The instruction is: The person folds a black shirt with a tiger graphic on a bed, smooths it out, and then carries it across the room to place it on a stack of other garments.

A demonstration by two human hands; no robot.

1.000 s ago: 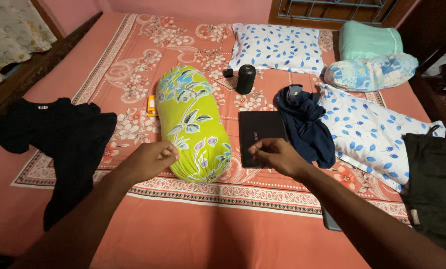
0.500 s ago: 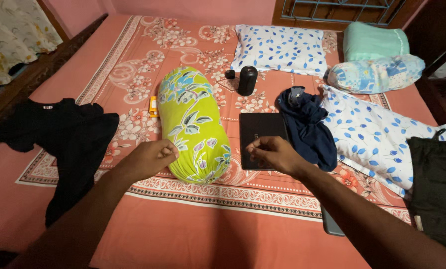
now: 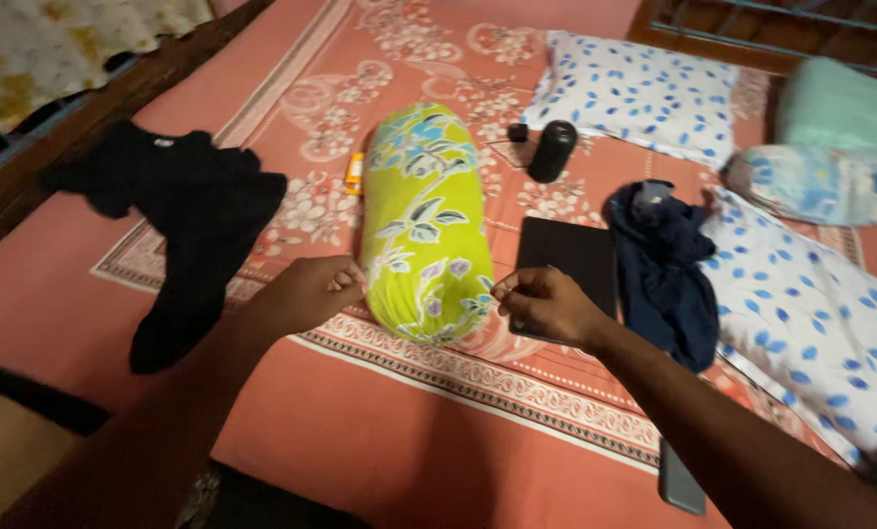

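My left hand point(image 3: 309, 291) hovers with fingers pinched together just left of the near end of a lime-green floral bolster point(image 3: 423, 221) lying on the pink floral bedsheet point(image 3: 399, 431). My right hand point(image 3: 544, 305) is pinched shut too, just right of that bolster end and over the near edge of a flat black laptop point(image 3: 568, 253). Neither hand visibly holds anything.
A black T-shirt point(image 3: 191, 225) lies at the left. A dark blue garment point(image 3: 665, 269), blue-dotted white pillows point(image 3: 810, 313), a black cylinder point(image 3: 553, 150), a small orange box point(image 3: 355, 173) and a phone point(image 3: 681, 480) lie about the bed. A wooden bed frame point(image 3: 86, 118) runs along the left.
The view has tilted and shifted, so everything appears moved right and rotated. Both hands have drawn closer to the bolster's near end, still pinched.
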